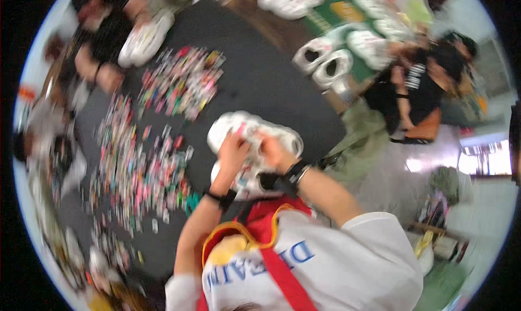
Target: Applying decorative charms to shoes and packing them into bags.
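Two white clogs lie side by side on the black table in front of me. The farther white clog [230,124] has a small pink piece on its upper. My left hand [233,151] is closed with its fingertips on that upper, close to the pink piece; blur hides what they pinch. With bent fingers, my right hand [275,152] grips the same clog toward its heel end. The nearer white clog [244,187] sits just below my hands, with small coloured pieces on it. My forearms partly cover it.
Many small colourful charms [130,175] are spread over the black table [266,77] to the left. More white clogs [331,67] stand on a green surface at the far right. People sit around the table; one person's hand is near a white clog [146,39] at the far left.
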Available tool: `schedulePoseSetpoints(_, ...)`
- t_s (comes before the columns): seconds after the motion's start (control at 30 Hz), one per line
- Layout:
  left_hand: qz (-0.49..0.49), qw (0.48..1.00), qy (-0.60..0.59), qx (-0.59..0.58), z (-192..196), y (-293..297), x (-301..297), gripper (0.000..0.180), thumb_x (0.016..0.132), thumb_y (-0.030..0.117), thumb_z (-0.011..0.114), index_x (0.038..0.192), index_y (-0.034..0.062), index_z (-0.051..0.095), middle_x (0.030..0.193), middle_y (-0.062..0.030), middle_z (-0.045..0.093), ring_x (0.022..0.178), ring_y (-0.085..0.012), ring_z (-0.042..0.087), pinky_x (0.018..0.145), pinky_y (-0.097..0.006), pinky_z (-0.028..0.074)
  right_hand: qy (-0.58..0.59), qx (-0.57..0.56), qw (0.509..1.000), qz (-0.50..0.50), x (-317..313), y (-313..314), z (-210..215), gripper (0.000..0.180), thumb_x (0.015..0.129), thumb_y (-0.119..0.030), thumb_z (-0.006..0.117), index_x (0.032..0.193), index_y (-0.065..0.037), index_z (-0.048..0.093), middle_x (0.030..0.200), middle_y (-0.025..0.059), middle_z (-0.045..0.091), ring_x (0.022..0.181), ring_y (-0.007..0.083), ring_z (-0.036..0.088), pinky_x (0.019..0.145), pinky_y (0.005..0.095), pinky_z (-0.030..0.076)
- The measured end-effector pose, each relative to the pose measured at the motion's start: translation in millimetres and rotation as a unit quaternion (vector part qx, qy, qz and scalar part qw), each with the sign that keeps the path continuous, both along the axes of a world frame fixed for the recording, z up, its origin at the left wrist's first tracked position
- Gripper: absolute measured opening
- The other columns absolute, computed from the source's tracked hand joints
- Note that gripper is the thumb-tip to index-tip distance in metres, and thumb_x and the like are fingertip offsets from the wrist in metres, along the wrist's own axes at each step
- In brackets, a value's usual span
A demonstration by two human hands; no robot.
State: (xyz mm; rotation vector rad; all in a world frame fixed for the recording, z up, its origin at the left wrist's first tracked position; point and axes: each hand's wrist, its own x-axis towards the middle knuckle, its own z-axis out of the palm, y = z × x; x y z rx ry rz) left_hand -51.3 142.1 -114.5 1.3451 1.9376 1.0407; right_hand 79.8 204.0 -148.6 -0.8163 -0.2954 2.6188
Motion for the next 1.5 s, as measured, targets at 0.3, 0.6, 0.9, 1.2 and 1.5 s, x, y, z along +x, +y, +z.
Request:
schedulePoseSetpoints(0.3,0.113,0.993,-0.033,0.003,1.6,-8.5,8.9,0.012,0.071,0.009,0.062,0.075,-0.0011,0.057,0.067,-0.0116,0.060,0.060,-0.0196,0.058,0.056,-0.030,0.044,-0.052,0.060,0.996,-0.031,-16.6,-1.8,12.0,0.028,0.089,-0.029,0.046,0.104,-0.007,0.055,0.101,0.0032,0.058,0.092,0.0147,0.054,0.083,0.0290,0.041)
schedulePoseSetpoints(0.6,0.127,0.982,-0.121,0.063,1.0,-21.2,8.8,0.012,0.073,0.006,0.062,0.078,-0.0019,0.054,0.075,-0.0101,0.060,0.068,-0.0142,0.057,0.060,-0.026,0.044,-0.059,0.088,0.994,-0.014,-19.8,2.2,27.3,0.035,0.089,-0.031,0.044,0.112,-0.005,0.050,0.112,0.0075,0.054,0.103,0.0184,0.051,0.090,0.0318,0.038)
schedulePoseSetpoints(0.9,0.313,0.885,-0.341,0.058,11.4,-53.5,-82.9,0.023,0.078,0.005,0.057,0.099,0.0006,0.048,0.073,-0.0049,0.051,0.059,-0.0115,0.048,0.052,-0.025,0.041,-0.059,0.044,0.996,-0.058,-18.8,3.9,6.9,0.036,0.088,-0.027,0.048,0.115,-0.002,0.048,0.113,0.0115,0.053,0.102,0.0216,0.052,0.089,0.0346,0.042)
schedulePoseSetpoints(1.2,0.356,0.931,-0.078,-0.027,-52.2,-89.6,-144.2,0.024,0.075,0.006,0.054,0.097,-0.0014,0.057,0.077,-0.0046,0.057,0.063,-0.0110,0.052,0.052,-0.025,0.041,-0.079,0.075,0.993,-0.048,-24.2,-1.9,8.5,0.035,0.089,-0.026,0.047,0.113,-0.001,0.049,0.113,0.0126,0.053,0.102,0.0225,0.052,0.090,0.0348,0.042)
schedulePoseSetpoints(1.5,0.423,0.899,0.087,-0.072,-57.3,-111.4,-163.1,0.028,0.069,0.007,0.055,0.096,0.0019,0.060,0.091,-0.0154,0.060,0.084,-0.0264,0.056,0.076,-0.034,0.043,-0.046,0.075,0.996,0.017,-21.2,5.2,15.6,0.032,0.084,-0.018,0.055,0.110,0.001,0.051,0.108,0.0107,0.056,0.099,0.0194,0.054,0.088,0.0321,0.043)
